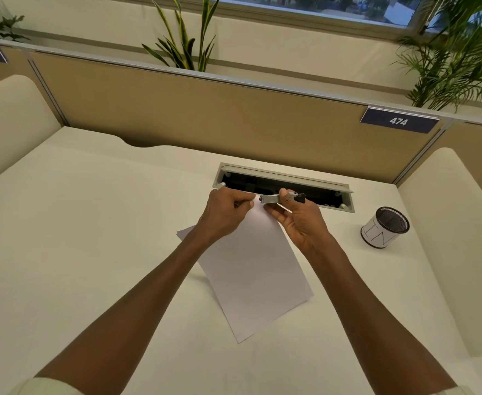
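Two bare hands meet just in front of an open cable hatch [285, 174], a long grey slot sunk into a white desk [91, 223].

Left of the hatch and well behind it, beyond a tan partition [177, 109], a snake plant [188, 44] stands with stiff upright leaves.

At the hatch's near left corner, the left hand [228, 212] is curled, thumb and fingers pinching the top corner of some sheets of paper [251, 275]. The sheets run from that corner back toward the person, away from the hatch. They lie slanted, and the edge of a lower sheet peeks out on the left side. The lifted end hangs above the desk; whether the near end rests on the surface cannot be told.

Directly in front of the hatch's middle, a small metal stapler [271, 198] with a black rear end points left at the pinched corner, its nose almost touching the left hand's fingertips. The right hand [299, 220] grips it, thumb pressed on top and fingers curled beneath, the palm turned up. The two hands are close together but do not touch.

Right of the hatch and slightly nearer the person stands a black mesh pen cup [382, 232] wrapped in white paper with hand-drawn letters. Behind the hatch's right end, a dark blue plate [399, 121] reading 474 hangs on the partition's top rail. Farther right and behind, a leafy palm [456, 58] fills the corner below a window.
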`<state>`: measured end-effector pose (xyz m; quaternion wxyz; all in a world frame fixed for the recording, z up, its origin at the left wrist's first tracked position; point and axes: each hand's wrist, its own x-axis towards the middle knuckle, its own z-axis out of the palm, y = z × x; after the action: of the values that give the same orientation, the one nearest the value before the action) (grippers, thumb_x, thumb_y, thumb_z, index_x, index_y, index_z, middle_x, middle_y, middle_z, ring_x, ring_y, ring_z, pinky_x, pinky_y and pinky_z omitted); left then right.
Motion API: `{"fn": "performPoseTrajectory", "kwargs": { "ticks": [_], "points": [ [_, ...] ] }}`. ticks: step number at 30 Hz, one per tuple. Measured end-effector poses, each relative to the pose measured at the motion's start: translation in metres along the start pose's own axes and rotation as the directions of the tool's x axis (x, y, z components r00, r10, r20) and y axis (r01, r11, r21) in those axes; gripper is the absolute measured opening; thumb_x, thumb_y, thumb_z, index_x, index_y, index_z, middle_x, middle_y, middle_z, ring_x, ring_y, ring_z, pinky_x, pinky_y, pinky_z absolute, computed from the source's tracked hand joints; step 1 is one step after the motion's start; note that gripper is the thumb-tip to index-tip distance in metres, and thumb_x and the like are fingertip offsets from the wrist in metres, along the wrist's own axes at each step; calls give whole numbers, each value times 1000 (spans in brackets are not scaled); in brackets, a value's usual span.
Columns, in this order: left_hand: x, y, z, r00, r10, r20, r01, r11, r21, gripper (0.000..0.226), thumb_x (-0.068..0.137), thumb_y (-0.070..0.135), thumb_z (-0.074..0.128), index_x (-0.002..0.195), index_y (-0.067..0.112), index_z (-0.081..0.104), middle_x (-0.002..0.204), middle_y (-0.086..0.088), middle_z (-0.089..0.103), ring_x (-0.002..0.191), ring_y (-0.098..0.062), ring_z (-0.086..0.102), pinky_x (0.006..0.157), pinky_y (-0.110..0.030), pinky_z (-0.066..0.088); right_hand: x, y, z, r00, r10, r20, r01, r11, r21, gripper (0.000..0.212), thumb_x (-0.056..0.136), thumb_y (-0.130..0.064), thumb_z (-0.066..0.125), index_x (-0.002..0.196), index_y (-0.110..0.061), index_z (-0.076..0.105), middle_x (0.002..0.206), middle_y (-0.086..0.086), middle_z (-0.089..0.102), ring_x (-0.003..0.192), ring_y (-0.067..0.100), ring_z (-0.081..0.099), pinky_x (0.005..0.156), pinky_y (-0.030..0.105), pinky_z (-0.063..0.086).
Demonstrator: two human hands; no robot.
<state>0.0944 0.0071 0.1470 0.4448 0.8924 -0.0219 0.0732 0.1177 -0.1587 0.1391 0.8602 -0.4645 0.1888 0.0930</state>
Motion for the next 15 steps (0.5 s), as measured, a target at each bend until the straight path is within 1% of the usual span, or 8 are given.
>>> {"fn": "performPoseTrajectory", "kwargs": {
  "ticks": [3, 4, 7, 9, 12, 15],
  "points": [
    [0, -2, -1, 1000, -12, -2, 12, 1000, 5, 28, 89, 19, 63, 115, 11, 68, 113, -8, 70, 103, -19, 65, 83, -15, 41, 1, -1, -4, 1000, -3, -9, 3, 1000, -15, 47, 88, -3, 65, 130, 2, 47, 124, 26, 58, 105, 43, 64, 85, 51, 56],
    [0, -3, -1, 1000, -16, -6, 16, 1000, 7, 28, 89, 19, 63, 116, 12, 68, 112, -9, 71, 101, -19, 65, 83, -15, 41, 2, 0, -6, 1000, -14, -8, 14, 999, -45, 47, 87, -3, 66, 130, 0, 48, 125, 26, 58, 105, 42, 65, 87, 52, 56],
    [1, -4, -1, 999, -36, -15, 36, 999, 15, 31, 89, 20, 64, 118, 10, 66, 115, -10, 70, 101, -21, 65, 86, -18, 42, 1, -1, -11, 997, -80, 6, 79, 977, -197, 46, 86, 0, 65, 129, -8, 50, 126, 24, 56, 108, 39, 64, 90, 50, 55],
    [1, -5, -2, 999, -50, -17, 50, 998, 25, 31, 89, 20, 63, 117, 8, 66, 115, -11, 69, 102, -22, 65, 87, -19, 42, 0, -2, -15, 989, -134, 57, 145, 946, -288, 47, 86, 3, 64, 129, -10, 49, 125, 22, 55, 110, 38, 63, 90, 50, 56],
    [1, -5, -3, 999, -40, -16, 41, 999, 34, 29, 89, 20, 63, 115, 7, 67, 114, -11, 70, 101, -22, 65, 86, -19, 42, -3, -4, -20, 951, -243, 189, 303, 850, -432, 50, 85, 8, 64, 128, -11, 48, 113, 14, 64, 108, 34, 65, 87, 46, 58],
    [1, -6, -3, 999, -36, -17, 37, 999, 34, 29, 89, 21, 63, 115, 8, 68, 112, -10, 71, 99, -19, 66, 84, -17, 42, -6, -8, -20, 904, -321, 284, 427, 724, -542, 51, 84, 6, 67, 127, -15, 49, 110, 11, 66, 104, 27, 68, 89, 45, 57]
  ]
}}
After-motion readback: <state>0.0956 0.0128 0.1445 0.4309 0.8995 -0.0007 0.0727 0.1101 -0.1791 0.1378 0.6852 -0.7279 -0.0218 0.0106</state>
